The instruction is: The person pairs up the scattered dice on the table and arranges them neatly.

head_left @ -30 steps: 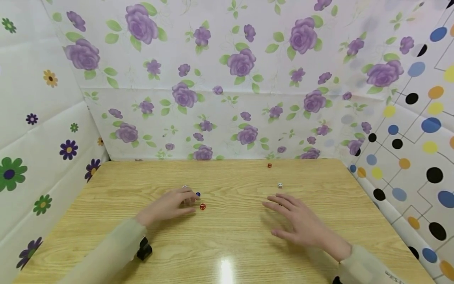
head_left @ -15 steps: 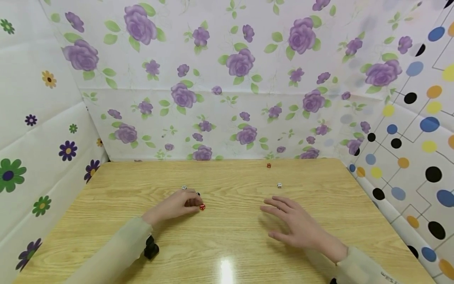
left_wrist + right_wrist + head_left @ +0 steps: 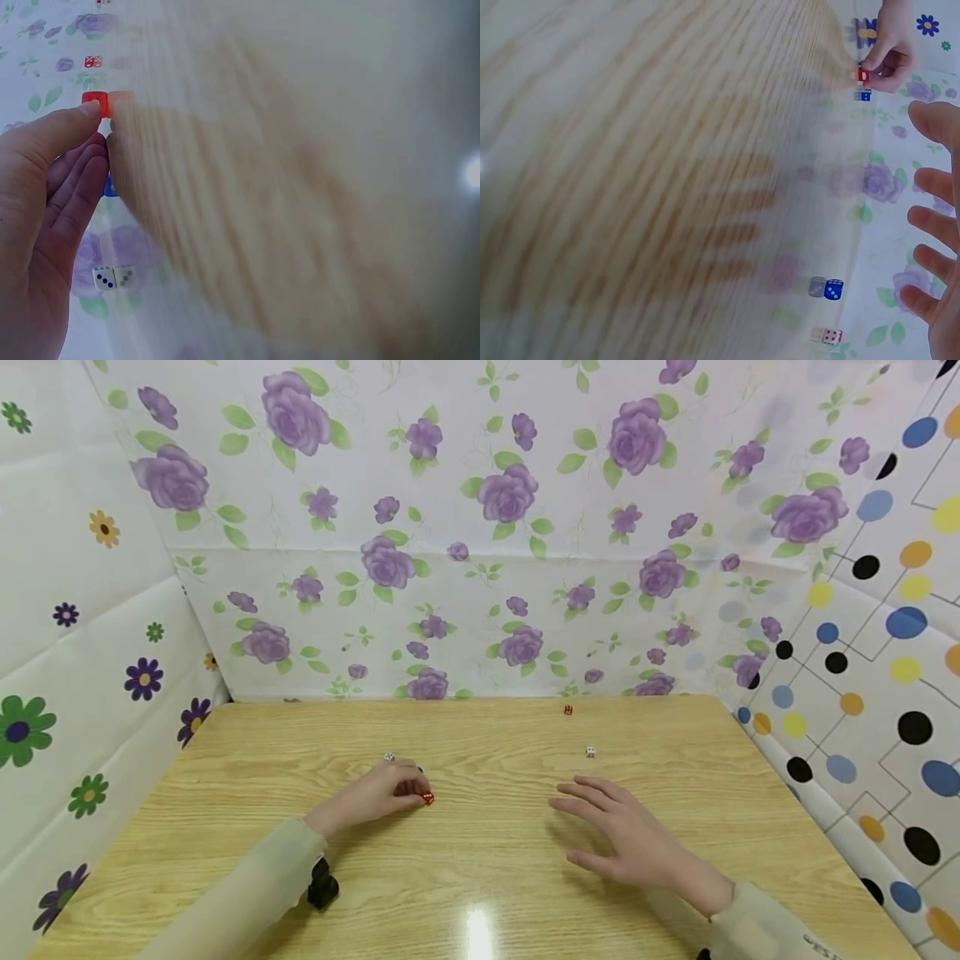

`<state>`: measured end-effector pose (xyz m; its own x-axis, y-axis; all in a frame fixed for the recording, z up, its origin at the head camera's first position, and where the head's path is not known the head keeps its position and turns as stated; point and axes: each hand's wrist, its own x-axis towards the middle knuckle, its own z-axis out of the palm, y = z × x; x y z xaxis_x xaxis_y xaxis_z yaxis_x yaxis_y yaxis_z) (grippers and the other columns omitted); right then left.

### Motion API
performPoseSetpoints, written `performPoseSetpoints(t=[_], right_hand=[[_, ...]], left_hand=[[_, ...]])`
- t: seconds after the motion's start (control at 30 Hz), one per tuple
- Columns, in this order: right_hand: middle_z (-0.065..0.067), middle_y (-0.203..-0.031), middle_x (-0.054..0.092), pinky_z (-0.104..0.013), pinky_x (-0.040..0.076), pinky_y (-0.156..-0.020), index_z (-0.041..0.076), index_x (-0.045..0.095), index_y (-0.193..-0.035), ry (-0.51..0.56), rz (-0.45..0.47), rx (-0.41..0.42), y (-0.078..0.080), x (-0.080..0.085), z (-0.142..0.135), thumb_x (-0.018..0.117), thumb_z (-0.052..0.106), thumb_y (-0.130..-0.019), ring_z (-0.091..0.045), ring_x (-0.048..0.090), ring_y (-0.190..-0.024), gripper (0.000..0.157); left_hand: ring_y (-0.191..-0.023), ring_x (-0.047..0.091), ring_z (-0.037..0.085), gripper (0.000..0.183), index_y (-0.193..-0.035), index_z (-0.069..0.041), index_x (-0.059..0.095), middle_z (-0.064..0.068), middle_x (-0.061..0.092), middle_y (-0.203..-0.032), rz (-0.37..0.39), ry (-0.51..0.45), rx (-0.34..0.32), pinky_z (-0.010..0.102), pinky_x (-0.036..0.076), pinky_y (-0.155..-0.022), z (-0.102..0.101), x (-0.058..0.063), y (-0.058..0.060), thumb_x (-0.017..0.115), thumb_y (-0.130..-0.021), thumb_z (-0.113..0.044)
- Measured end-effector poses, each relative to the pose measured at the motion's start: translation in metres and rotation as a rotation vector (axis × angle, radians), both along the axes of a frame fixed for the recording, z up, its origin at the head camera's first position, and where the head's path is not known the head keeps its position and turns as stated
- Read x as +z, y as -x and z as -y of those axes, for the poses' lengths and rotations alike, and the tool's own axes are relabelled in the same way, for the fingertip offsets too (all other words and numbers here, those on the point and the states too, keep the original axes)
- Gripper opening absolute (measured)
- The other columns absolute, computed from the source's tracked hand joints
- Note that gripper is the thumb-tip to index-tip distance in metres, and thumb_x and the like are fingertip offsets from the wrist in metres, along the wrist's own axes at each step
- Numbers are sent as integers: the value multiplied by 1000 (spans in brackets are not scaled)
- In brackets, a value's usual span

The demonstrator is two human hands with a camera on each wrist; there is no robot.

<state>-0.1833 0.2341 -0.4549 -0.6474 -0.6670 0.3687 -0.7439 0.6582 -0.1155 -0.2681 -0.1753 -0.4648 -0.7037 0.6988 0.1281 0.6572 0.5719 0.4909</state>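
Note:
My left hand [image 3: 378, 793] is at the left of the wooden table, thumb and fingertips pinching a red die [image 3: 428, 798]. The left wrist view has the thumb on the near face of that die, other fingers curled beneath. Just behind these fingers is a blue die [image 3: 110, 187], mostly hidden. A white die [image 3: 389, 757] sits behind the knuckles. Held over the table on the right, my right hand [image 3: 630, 835] has spread fingers and nothing in them. Near it lies another blue die [image 3: 834, 289], covered by the hand in the head view.
Beyond the right hand lies a white die [image 3: 591, 752]. Another red die [image 3: 568, 710] sits near the back edge of the wooden table [image 3: 480, 852]. Flowered and dotted sheets hang behind and at both sides.
My left hand has moved slightly right and forward, its fingers closing from a loose reach to a pinch at the red die. The right hand has shifted slightly left, still spread.

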Motion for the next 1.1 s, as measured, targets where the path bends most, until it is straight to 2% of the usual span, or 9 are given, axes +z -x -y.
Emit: performPoseSetpoints(t=[0.13,0.33,0.5,0.77,1.1], right_hand=[[-1,-150,50,-58,43,-105,31,45,-147,-5,16,-2,-1,2,2,75,43,-85,-32,46,-138,70],[-3,-147,53,-56,44,-104,25,51,-143,0,56,-5,-5,1,8,74,44,-86,-30,48,-136,64],[0,-146,53,-52,47,-102,25,53,-141,17,41,-4,-5,0,12,74,45,-86,-24,50,-134,63],[1,-144,55,-48,49,-100,24,55,-140,29,48,-21,-7,0,18,74,44,-86,-20,51,-131,60],[3,-139,60,-49,49,-100,25,58,-136,78,118,-25,-10,1,29,73,42,-87,-17,54,-127,54]], left_hand=[[-79,57,0,9,-101,-17,71,-3,65,-96,5,-24,-8,19,51,-69,-2,0,-2,70,-92,-18],[-81,58,0,8,-98,-18,70,-5,65,-94,31,-33,0,20,53,-72,-9,1,-10,71,-91,-20],[-80,58,-2,8,-99,-18,70,-7,66,-92,62,-48,-10,20,53,-71,-15,0,-18,72,-91,-20],[-76,57,-3,6,-93,-16,69,-6,66,-86,-34,-66,-19,17,52,-67,-26,-8,-27,73,-90,-19],[-76,57,-2,9,-94,-13,68,-4,65,-87,-11,-97,11,15,52,-69,-40,-11,-38,75,-88,-15]])
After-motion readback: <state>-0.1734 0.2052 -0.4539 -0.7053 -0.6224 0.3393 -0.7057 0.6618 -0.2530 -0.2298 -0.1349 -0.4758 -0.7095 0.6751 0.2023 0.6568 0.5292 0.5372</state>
